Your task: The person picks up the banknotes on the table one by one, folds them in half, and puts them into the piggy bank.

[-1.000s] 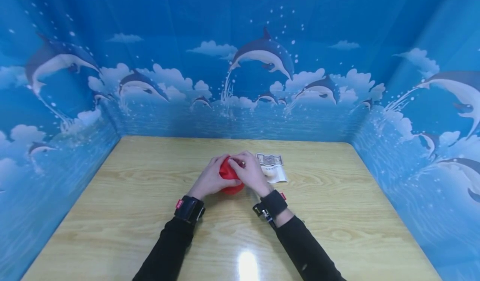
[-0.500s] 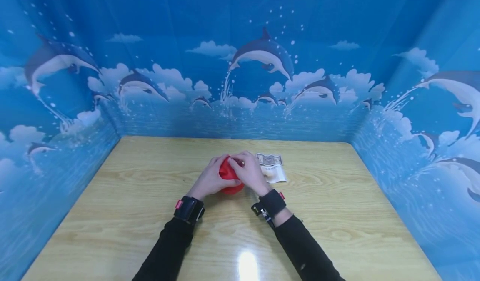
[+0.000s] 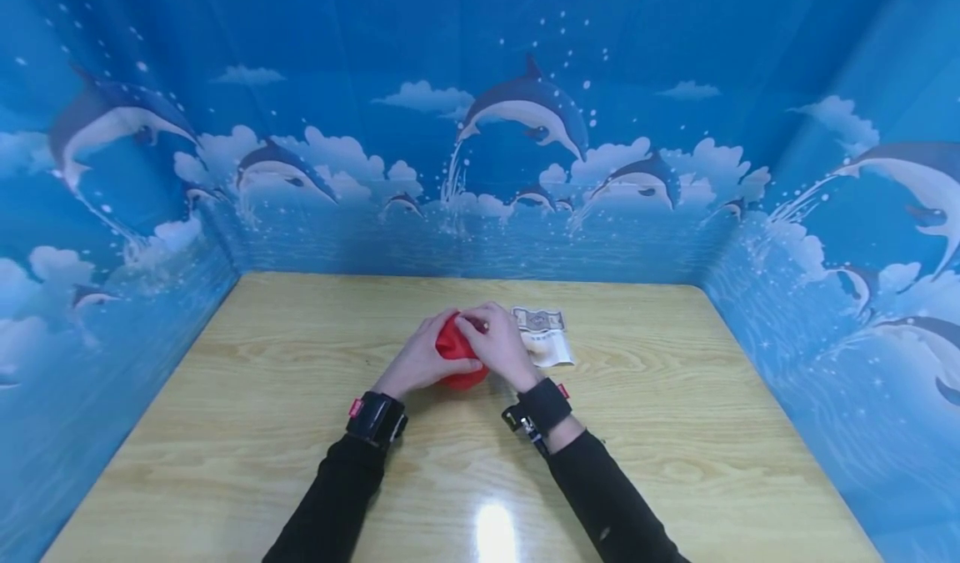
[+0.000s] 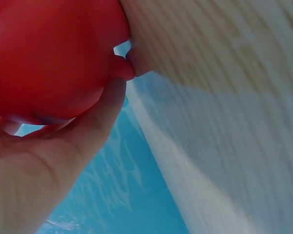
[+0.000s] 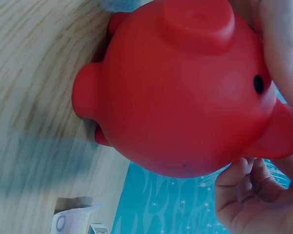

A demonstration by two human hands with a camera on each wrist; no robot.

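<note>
A red piggy bank (image 5: 176, 97) stands on the wooden table, its snout toward me in the right wrist view. My left hand (image 3: 420, 361) grips it from the left, with the thumb across its near side. In the left wrist view a finger (image 4: 100, 117) of that hand lies along the red underside. My right hand (image 3: 498, 346) is at the top right of the bank, its curled fingers (image 5: 234, 183) by the ear (image 5: 281, 134). I cannot tell whether those fingers also hold something small; the bank's top is mostly hidden by the hands.
Just right of the hands lie banknotes, a brownish one (image 3: 538, 319) and a pale one (image 3: 553, 349). The table (image 3: 300, 338) ends at a blue dolphin-print curtain (image 3: 360, 238) behind and on both sides. Light reflects near the table's front.
Hardly anything differs. My left hand and the piggy bank have shifted very slightly to the left, while the right hand stays at the bank's top.
</note>
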